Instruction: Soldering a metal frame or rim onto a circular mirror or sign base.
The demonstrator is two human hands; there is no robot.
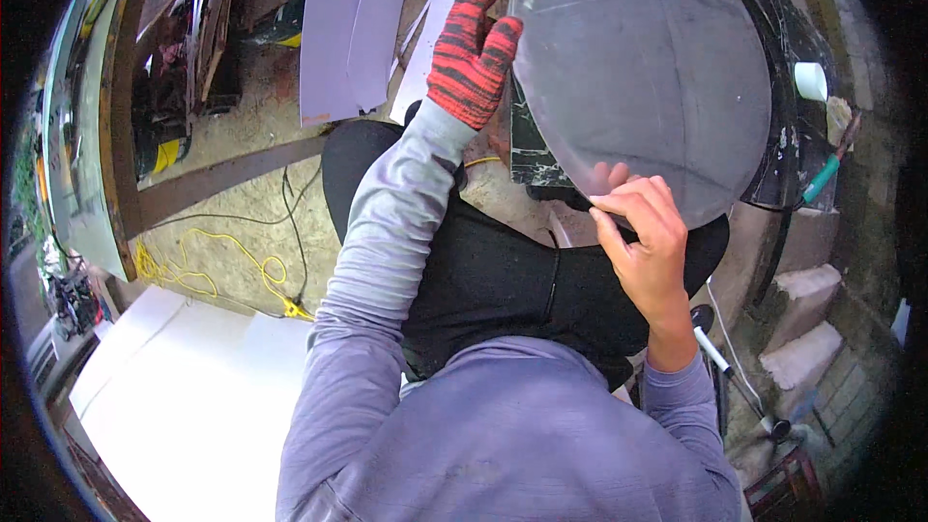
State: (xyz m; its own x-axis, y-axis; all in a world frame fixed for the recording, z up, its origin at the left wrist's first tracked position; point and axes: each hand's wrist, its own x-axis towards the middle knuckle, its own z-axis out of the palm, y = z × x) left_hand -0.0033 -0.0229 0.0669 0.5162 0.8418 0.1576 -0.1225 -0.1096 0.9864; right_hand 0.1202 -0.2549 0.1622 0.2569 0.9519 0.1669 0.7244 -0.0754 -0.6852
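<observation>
- Pinching the near rim of the rounded glossy panel [648, 68] between thumb and index finger of the bare right hand [650, 232], with the other fingers curled just beside; probably to hold the edge without covering the face.
- Just beyond those fingertips, pale finger shapes in the panel; cannot tell whether reflected or seen through.
- At the left rim, beyond and left of the right fingers, touching with the left hand [474, 63], thumb and fingers spread apart along the edge; likely for steadying.
- Wearing only 1 striped red-and-black glove [462, 87], perhaps to leave the right fingertips bare for finer feel.
- Between the left fingers and the panel's far side, over a black veined tabletop [536, 150], probably for firm backing.
- Nearer than the right fingers, black trousers [474, 261] with knees parted, apparently for sitting close.
- Well to the right of the right fingers, a green-handled tool [822, 179] and a white cylinder [810, 81], perhaps set aside for elbow room.
</observation>
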